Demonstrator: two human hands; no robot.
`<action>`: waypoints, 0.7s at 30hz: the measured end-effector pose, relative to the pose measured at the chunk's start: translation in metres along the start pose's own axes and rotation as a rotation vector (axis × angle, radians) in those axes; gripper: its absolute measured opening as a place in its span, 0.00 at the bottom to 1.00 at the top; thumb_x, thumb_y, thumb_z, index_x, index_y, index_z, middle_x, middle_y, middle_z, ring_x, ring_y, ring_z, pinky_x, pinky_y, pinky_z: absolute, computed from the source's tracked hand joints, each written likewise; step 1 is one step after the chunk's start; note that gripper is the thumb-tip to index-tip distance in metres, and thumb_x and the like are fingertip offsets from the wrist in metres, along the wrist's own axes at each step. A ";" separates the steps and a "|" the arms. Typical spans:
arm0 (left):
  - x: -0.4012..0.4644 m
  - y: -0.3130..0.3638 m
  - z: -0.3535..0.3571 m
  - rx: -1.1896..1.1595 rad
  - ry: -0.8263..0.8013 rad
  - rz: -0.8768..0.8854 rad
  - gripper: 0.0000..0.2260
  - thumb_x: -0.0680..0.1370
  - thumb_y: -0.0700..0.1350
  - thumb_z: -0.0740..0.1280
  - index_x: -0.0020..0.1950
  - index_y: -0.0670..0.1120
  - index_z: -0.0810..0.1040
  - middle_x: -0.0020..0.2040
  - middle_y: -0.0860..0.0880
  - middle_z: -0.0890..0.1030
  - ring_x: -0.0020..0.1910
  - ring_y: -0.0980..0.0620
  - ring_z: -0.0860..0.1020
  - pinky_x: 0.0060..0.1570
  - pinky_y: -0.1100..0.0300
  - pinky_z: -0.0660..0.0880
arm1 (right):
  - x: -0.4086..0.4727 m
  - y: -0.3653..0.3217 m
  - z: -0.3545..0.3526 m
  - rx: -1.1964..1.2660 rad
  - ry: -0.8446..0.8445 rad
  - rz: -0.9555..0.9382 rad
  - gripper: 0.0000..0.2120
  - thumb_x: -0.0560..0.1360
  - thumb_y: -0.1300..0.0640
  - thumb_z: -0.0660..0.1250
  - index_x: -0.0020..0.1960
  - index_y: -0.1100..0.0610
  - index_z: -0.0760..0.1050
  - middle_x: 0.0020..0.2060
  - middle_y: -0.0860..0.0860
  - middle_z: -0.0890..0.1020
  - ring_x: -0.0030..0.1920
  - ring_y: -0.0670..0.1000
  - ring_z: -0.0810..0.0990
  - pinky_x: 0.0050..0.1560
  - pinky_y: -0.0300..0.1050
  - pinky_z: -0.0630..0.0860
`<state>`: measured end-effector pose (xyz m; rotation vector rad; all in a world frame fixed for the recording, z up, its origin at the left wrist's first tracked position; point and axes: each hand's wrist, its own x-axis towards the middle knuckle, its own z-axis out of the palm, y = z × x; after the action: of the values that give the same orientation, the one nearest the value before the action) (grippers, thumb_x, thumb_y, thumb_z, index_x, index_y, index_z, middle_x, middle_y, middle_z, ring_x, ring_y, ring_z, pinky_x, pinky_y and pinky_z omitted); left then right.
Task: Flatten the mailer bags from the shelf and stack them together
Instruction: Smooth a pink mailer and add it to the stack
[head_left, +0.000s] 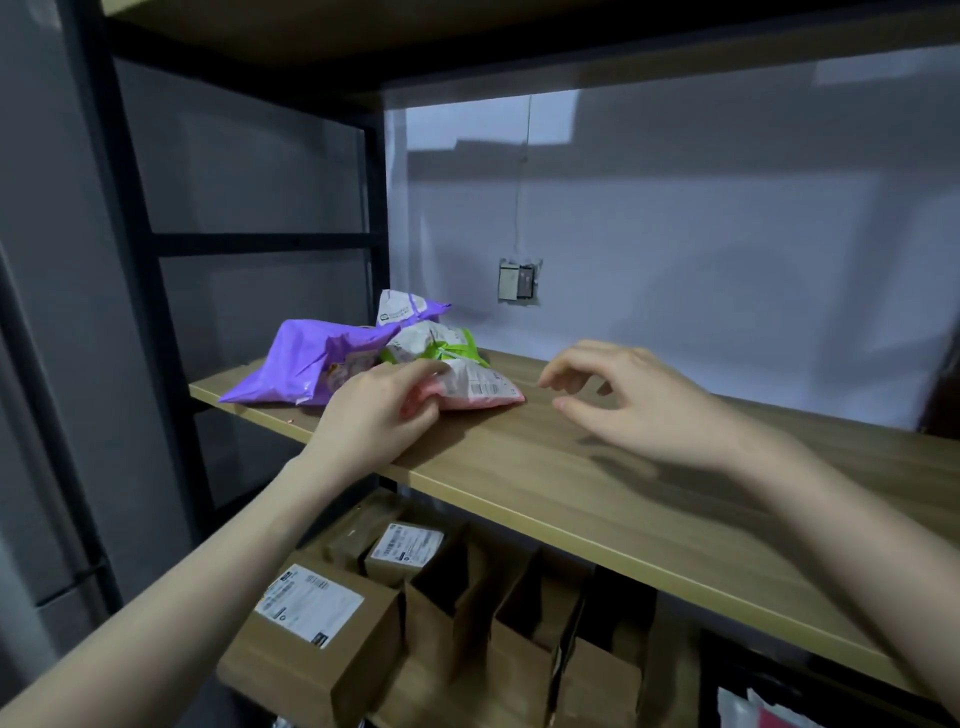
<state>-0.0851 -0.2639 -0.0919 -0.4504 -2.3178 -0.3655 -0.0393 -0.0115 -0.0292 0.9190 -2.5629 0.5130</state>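
Mailer bags (384, 358) lie in a crumpled heap at the left end of the wooden shelf (649, 499), close to its front edge. In the head view, four bags can be told apart: a purple mailer (296, 364) at the left of the heap, a white-and-purple mailer (408, 307) standing up at the back, a white-and-green mailer (441, 344) in the middle, and a pink mailer (478, 391) with a printed label at the front right.

My left hand (371, 415) reaches in from the lower left, forearm rising over the shelf's front edge, palm down. Its fingers (415, 370) are curled over the near left end of the pink mailer and its thumb closes on that end from below, so the hand grips the bag. The pink mailer rests on the shelf board and touches the white-and-green mailer behind it.

My right hand (634, 400) comes in from the right, forearm crossing above the board. It hovers just to the right of the pink mailer and holds nothing. Its fingers (566, 374) are loosely bent and spread, with the thumb held apart below them. Its shadow falls on the board beneath it.

Below the shelf, a lower level holds cardboard boxes (317, 623) with white shipping labels on their tops, and beside them open brown paper bags (519, 608) standing upright. What the boxes and paper bags contain cannot be told.

A wall socket (518, 281) sits on the pale wall behind the shelf.
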 end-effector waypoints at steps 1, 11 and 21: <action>0.000 0.009 -0.002 -0.046 0.033 0.014 0.16 0.73 0.50 0.63 0.61 0.52 0.77 0.48 0.49 0.82 0.48 0.49 0.79 0.42 0.57 0.73 | -0.003 0.003 -0.002 -0.019 -0.003 0.007 0.10 0.76 0.54 0.64 0.57 0.52 0.75 0.54 0.46 0.78 0.52 0.41 0.73 0.50 0.20 0.61; 0.026 0.100 -0.024 -0.726 0.126 0.006 0.14 0.80 0.50 0.62 0.34 0.49 0.70 0.30 0.56 0.68 0.31 0.60 0.64 0.31 0.62 0.61 | -0.032 0.015 -0.018 0.010 -0.006 0.147 0.26 0.71 0.39 0.66 0.65 0.46 0.66 0.59 0.42 0.76 0.55 0.41 0.74 0.52 0.36 0.67; 0.047 0.145 -0.011 -0.875 0.108 -0.072 0.36 0.67 0.67 0.63 0.71 0.54 0.62 0.68 0.53 0.66 0.63 0.62 0.69 0.60 0.72 0.65 | -0.073 0.040 -0.047 0.214 0.217 0.286 0.13 0.76 0.51 0.65 0.58 0.54 0.74 0.52 0.48 0.83 0.55 0.49 0.80 0.60 0.51 0.74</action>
<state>-0.0483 -0.1285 -0.0324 -0.7308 -1.9695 -1.4134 -0.0033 0.0772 -0.0297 0.5261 -2.4821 0.9294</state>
